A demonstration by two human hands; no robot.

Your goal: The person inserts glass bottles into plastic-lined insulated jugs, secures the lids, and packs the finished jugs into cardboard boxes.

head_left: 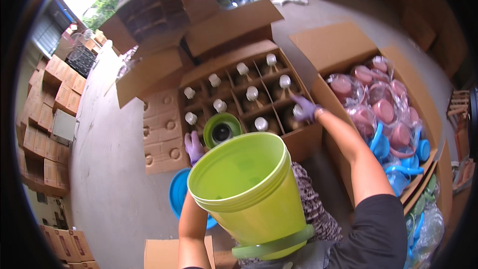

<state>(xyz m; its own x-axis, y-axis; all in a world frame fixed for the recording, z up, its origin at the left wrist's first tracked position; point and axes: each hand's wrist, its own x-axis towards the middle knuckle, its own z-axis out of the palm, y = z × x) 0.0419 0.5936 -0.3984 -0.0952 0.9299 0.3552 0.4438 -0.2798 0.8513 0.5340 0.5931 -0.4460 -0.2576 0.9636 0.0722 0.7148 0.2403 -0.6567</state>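
A brown carton with cardboard dividers stands before me, holding several bottles with white caps. My right hand, in a purple glove, closes around the capped top of a bottle in the near right compartment. At the carton's near left corner is my left hand, also gloved, its fingers stretched upward beside the cardboard; part of it is hidden. A green funnel-like piece with a dark centre sits over the carton's near left compartments. Close to my body, a large lime-green bucket tilts between my arms.
To the right, a tall carton holds bagged pink items and blue ones. Left of the bucket is a blue round container. A moulded cardboard sheet lies beside the bottle carton. Stacked boxes line the far left.
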